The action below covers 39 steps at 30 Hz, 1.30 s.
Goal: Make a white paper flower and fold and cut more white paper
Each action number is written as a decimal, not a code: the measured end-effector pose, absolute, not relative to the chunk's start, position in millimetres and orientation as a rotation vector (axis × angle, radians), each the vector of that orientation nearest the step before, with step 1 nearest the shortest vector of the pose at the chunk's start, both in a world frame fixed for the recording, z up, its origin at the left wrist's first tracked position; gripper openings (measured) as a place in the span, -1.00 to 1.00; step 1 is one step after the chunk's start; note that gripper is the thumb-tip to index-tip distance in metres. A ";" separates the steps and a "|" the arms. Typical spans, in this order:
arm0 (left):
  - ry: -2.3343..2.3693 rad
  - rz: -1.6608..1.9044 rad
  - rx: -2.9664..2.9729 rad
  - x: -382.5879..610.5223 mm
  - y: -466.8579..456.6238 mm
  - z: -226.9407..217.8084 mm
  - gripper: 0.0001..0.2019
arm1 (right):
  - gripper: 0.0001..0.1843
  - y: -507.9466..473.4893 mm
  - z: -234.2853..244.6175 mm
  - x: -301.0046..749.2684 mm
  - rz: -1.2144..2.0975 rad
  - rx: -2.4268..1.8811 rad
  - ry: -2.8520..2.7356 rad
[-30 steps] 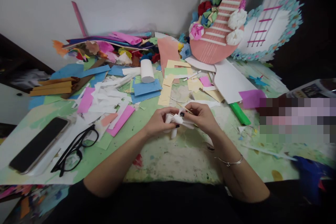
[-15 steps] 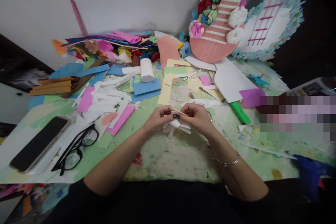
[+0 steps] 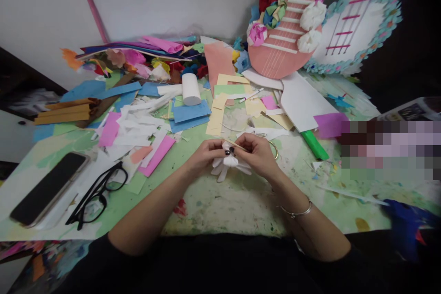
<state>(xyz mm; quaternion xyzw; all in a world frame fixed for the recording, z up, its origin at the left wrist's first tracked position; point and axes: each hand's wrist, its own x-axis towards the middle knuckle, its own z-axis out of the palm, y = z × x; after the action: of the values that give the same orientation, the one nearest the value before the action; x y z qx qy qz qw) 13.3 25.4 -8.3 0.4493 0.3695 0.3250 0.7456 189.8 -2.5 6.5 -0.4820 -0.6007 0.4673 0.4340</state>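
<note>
Between my hands, above the near middle of the table, is a white paper flower (image 3: 230,162) with strip-like petals pointing down and outward. My left hand (image 3: 206,155) is closed, its thumb and fingers pinching the flower's upper part. Opposite it, my right hand (image 3: 257,152) is closed too, gripping a thin tan stick (image 3: 234,144) that slants across the top of the flower. The thumbs, with dark nails, meet at the flower's centre. The fingers partly cover both things, so where the stick touches the paper cannot be seen.
White paper strips (image 3: 136,124) and blue paper pieces (image 3: 191,115) lie beyond my left hand, near a white roll (image 3: 190,89). A phone (image 3: 50,188) and black glasses (image 3: 98,193) are at left. A pink paper guitar (image 3: 279,64) leans behind; a green roll (image 3: 315,145) lies right.
My thumbs have shifted slightly on the flower, and more of its white centre shows. The whole view has moved a little. Both hands keep their hold.
</note>
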 end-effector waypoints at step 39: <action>0.844 0.889 1.136 17.0 22.4 -0.6 -0.77 | -0.59 4.1 4.7 205.7 0.480 -1.214 -2.065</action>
<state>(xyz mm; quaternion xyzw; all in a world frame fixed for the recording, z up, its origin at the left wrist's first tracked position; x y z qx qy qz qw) 17.0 22.4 -0.6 0.5043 0.3744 0.3947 0.6706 205.7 4.1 4.7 -0.4669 -0.7942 0.1847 0.3423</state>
